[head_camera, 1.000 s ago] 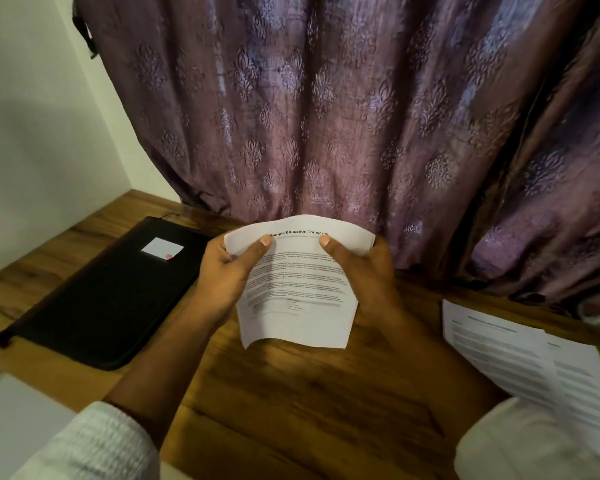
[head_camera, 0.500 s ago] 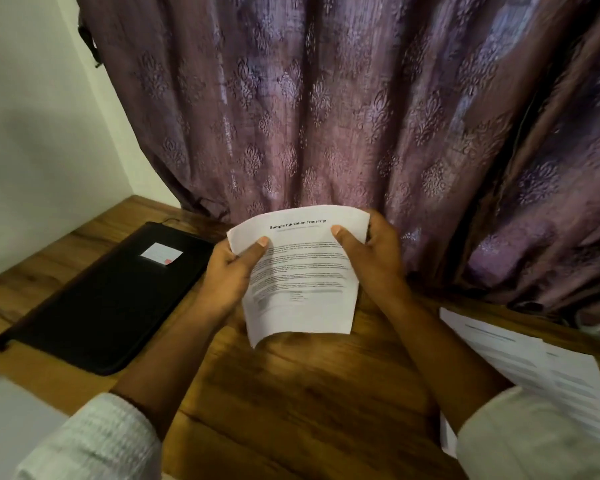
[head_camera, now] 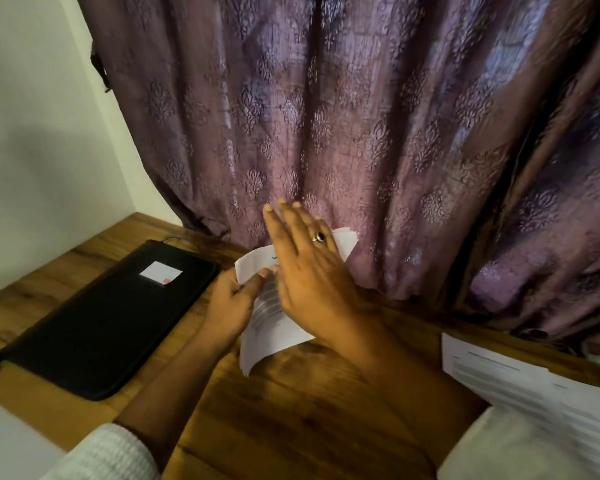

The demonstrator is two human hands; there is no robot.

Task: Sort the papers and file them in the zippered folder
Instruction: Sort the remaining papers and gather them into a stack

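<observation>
Nearest, a white knitted left sleeve [head_camera: 108,455] and a white right sleeve [head_camera: 516,452] frame the wooden bench [head_camera: 291,410]; at the right edge loose printed sheets [head_camera: 534,393] lie overlapped on the wood, partly under that right sleeve; to the left the black zippered folder [head_camera: 101,317] lies flat and closed on the bench, a small white label [head_camera: 160,274] on its cover, well apart from the loose sheets; between them the left hand [head_camera: 227,306] pinches a thin sheaf of papers [head_camera: 274,327] by its left edge, thumb on the printed face, the sheaf tilted up off the bench; the right hand [head_camera: 309,271] is spread in front of that face, fingers straight, gripping nothing, a dark-stoned ring [head_camera: 319,236] on one finger; whether it touches the paper I cannot tell; behind hangs a patterned purple curtain [head_camera: 361,133], and at far left a pale wall [head_camera: 32,133].
</observation>
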